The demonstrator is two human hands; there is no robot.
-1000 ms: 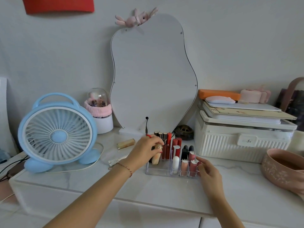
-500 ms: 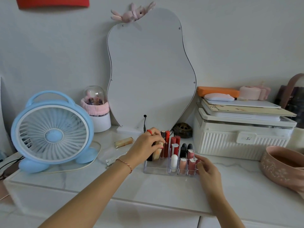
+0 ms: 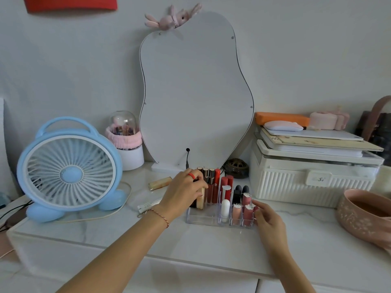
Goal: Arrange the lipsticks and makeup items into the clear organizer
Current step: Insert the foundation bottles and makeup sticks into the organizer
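Lipsticks (image 3: 225,192): light, rigid, slick; pinch mid-barrel. Left hand (image 3: 183,190) grips a beige tube (image 3: 200,199) at nine o'clock; right hand (image 3: 267,218) relaxed, steadying organizer (image 3: 201,217).

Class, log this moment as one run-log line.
left hand: grips beige tube in clear organizer | right hand: touches organizer's right end | gold tube: on counter

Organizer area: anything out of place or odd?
Two items lie flat on the counter, outside the clear organizer: a gold tube behind the left hand and a white tube beside that wrist. Everything in the organizer stands upright; no spills.
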